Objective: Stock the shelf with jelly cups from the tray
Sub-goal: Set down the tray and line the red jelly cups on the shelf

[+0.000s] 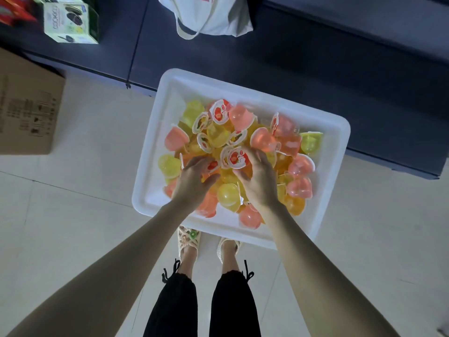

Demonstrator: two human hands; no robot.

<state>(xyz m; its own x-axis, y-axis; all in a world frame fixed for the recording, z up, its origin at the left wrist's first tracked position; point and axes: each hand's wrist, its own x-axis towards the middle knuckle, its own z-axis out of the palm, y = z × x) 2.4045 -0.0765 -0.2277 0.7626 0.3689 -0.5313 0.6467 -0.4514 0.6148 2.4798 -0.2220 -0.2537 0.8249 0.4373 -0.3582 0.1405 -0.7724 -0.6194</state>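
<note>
The right hand (pixel 257 183) is lowered into the pile with its fingers curled, and a strawberry-lidded cup (pixel 239 159) is gripped between fingers and thumb, its printed lid turned up towards the camera. The left hand (pixel 194 178) is set just beside it, fingers bent down onto the heap; a red-lidded cup (pixel 212 165) is touched by its fingertips, but whether that cup is actually grasped cannot be told.

Both hands are surrounded by loose jelly cups (pixel 228 194) in pink, yellow and orange, heaped in a white plastic tray (pixel 155 152). Some cups are tipped on their sides and some are turned lid-up. The tray is placed on the pale tiled floor (pixel 97 178), with its far edge against the dark bottom shelf (pixel 303 59).

On that shelf a white tote bag (pixel 211 18) is seen at the back, and a green-and-white carton (pixel 70 23) at the left. A cardboard box (pixel 26 105) is stood on the floor to the left of the tray. Sandals (pixel 188 242) are visible just below the tray's near rim.
</note>
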